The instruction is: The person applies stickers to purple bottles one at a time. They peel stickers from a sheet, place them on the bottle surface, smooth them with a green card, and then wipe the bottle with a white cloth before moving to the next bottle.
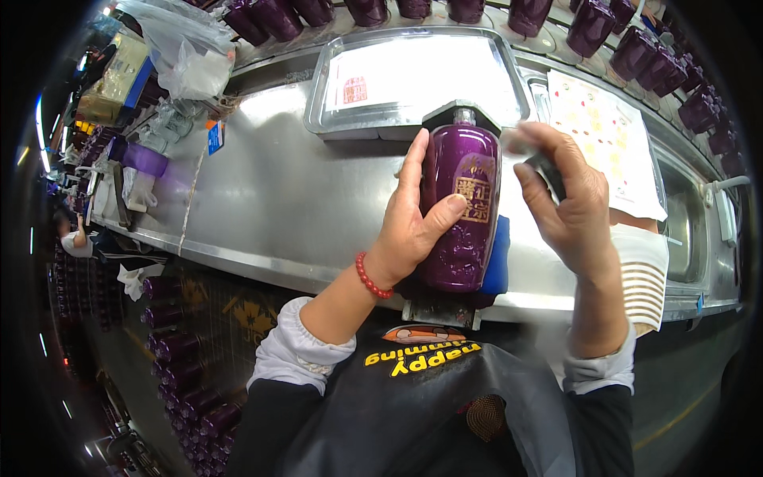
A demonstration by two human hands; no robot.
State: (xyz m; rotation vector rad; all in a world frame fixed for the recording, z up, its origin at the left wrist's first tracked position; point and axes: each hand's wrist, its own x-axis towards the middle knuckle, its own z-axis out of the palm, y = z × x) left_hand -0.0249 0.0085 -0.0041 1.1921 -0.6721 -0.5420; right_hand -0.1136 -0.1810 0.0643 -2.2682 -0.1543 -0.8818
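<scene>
A glossy purple bottle (462,250) with gold lettering lies on its side, neck pointing away from me, on a holder at the bench's front edge. My left hand (408,229) wraps its left side, thumb over the front and fingers along the flank. A dark angular bracket (490,118) surrounds the bare clear neck. To the right of the bottle and apart from it, my right hand (566,203) grips a small dark object (547,173), too blurred to name. Blue material (498,256) shows beneath the bottle's right side.
Behind the bottle, a clear-rimmed tray (316,107) holds a white sheet with a red print. Printed label sheets (602,143) lie at right, above a striped stack (644,274). Purple bottles (465,9) line the far side. Plastic bags (191,53) and a purple roll (143,158) sit left.
</scene>
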